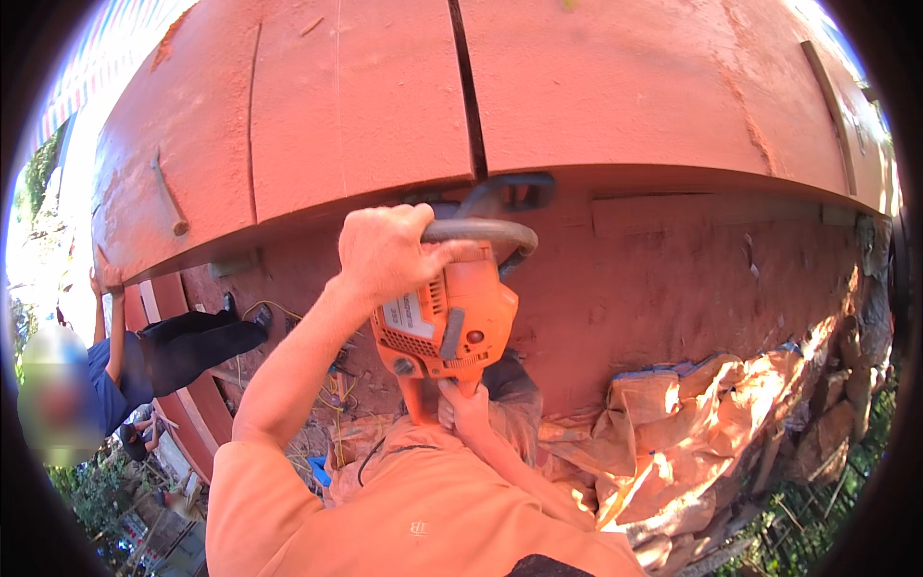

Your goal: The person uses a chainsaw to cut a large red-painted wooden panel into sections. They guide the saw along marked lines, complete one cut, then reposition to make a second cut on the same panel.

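Note:
An orange chainsaw (461,327) is in front of me at the near edge of a large reddish wooden slab (615,87). My left hand (385,252) is closed around its curved front handle (490,231). Lower down, close to my body, my right hand (466,409) grips the rear handle, and part of those fingers is hidden. The dark front hand guard (510,192) sits by the slab's edge. A narrow dark slot (466,87) runs across the slab from that spot. The guide bar cannot be made out clearly.
A hammer-like tool (168,197) lies on the slab's left part, a wooden strip (829,111) on its right. At left, another person in dark blue (120,380) rests both hands on the slab edge. Yellow cords (336,413) trail on the ground; a crumpled tarp (673,413) lies right.

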Tool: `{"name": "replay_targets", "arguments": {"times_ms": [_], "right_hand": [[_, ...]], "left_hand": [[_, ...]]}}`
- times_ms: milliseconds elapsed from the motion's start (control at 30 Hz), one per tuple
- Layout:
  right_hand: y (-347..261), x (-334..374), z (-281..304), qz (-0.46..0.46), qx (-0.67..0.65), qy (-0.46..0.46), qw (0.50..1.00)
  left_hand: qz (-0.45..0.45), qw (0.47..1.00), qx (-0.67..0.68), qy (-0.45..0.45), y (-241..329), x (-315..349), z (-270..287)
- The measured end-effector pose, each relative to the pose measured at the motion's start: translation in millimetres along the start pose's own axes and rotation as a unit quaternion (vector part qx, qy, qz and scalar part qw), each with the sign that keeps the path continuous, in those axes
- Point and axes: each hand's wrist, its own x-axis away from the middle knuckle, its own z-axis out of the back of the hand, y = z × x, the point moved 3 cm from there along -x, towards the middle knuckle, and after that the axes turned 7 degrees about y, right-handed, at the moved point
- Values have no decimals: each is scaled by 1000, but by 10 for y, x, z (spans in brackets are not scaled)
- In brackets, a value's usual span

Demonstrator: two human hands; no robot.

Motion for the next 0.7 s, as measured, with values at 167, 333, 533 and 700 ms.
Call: {"name": "replay_targets", "arguments": {"times_ms": [167,333,533,700], "right_hand": [[-63,-133,13,14,-11,-22,1000],[-79,-90,-16,-4,-3,-21,1000],[-105,-25,167,-22,15,5,1000],[-120,-14,176,-39,22,-1,999]], "left_hand": [[16,999,-23,33,22,-118,-27],[14,999,-23,29,-12,-54,-47],[28,1000,-2,1,114,-8,-73],[34,999,-9,-26,154,-13,-49]]}}
